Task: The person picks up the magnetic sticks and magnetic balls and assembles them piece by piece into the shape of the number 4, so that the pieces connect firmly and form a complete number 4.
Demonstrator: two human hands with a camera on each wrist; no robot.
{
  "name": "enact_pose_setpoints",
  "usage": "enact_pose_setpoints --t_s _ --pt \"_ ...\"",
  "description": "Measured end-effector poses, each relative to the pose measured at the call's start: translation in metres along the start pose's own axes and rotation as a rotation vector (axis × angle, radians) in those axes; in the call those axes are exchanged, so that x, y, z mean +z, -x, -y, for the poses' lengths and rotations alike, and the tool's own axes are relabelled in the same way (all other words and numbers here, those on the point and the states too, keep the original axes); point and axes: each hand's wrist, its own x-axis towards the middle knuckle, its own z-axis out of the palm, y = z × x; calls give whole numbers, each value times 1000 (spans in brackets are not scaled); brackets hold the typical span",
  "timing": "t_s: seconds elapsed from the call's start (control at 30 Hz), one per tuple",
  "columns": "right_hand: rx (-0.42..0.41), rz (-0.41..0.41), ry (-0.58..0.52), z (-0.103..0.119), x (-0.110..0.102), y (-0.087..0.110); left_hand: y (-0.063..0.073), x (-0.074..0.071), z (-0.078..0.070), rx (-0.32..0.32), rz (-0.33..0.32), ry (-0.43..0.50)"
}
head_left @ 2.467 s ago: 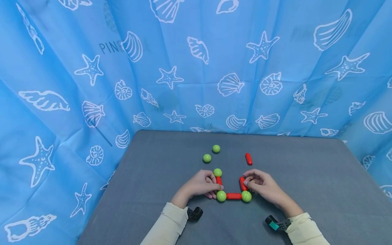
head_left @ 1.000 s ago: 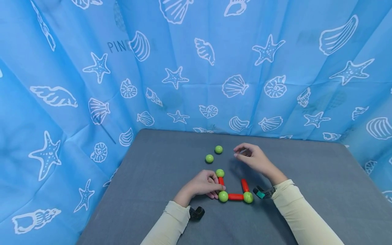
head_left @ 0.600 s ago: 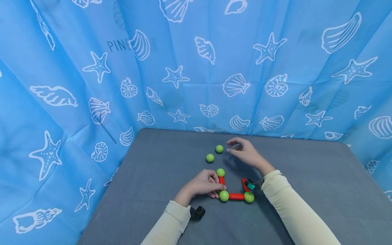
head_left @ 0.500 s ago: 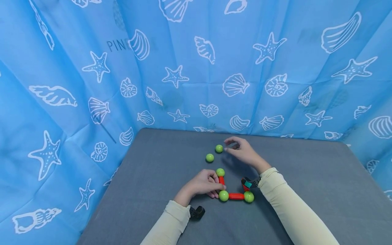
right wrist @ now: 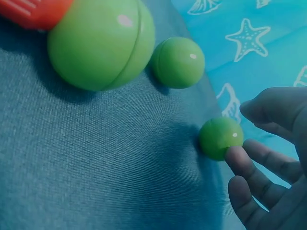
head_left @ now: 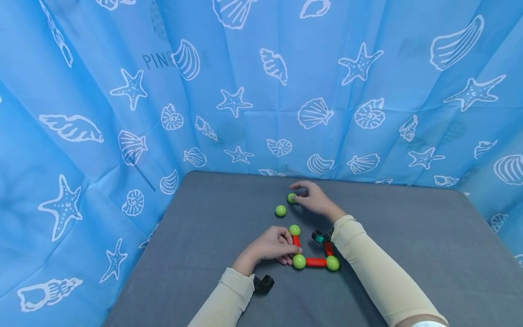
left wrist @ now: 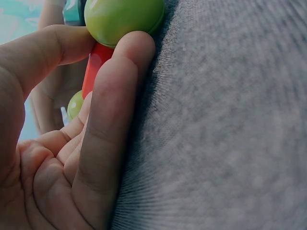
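Green balls and red rods form a U on the grey table. My left hand point(head_left: 271, 245) pinches its left red rod point(head_left: 296, 240) beside the near left green ball point(head_left: 299, 261); the left wrist view shows fingertips against a green ball point(left wrist: 123, 19) too. A front rod point(head_left: 316, 262) joins that ball to the near right ball point(head_left: 333, 263), where a right rod point(head_left: 328, 249) stands up the side. My right hand point(head_left: 312, 198) reaches round the farthest loose ball point(head_left: 291, 198). In the right wrist view its thumb is apart from that ball point(right wrist: 219, 138), and one fingertip overlaps it.
Another loose green ball point(head_left: 280, 210) lies on the table point(head_left: 229, 204), just nearer than the farthest one. My right forearm point(head_left: 376, 268) crosses over the U's right side. A blue shell-print curtain point(head_left: 253, 91) hangs behind the table.
My right hand has let go of the right rod and moved away and left to the farthest ball. A loose rod seen earlier is out of sight. My left hand has kept its hold.
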Motion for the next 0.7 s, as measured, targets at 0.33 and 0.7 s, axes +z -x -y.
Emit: enact_pose_setpoints --t_s 0.33,0.7 --pt "-16 32 89 0 8 -7 -1 0 0 13 -4 -7" --pt "3 21 116 -4 7 2 -3 -1 3 17 12 -1"
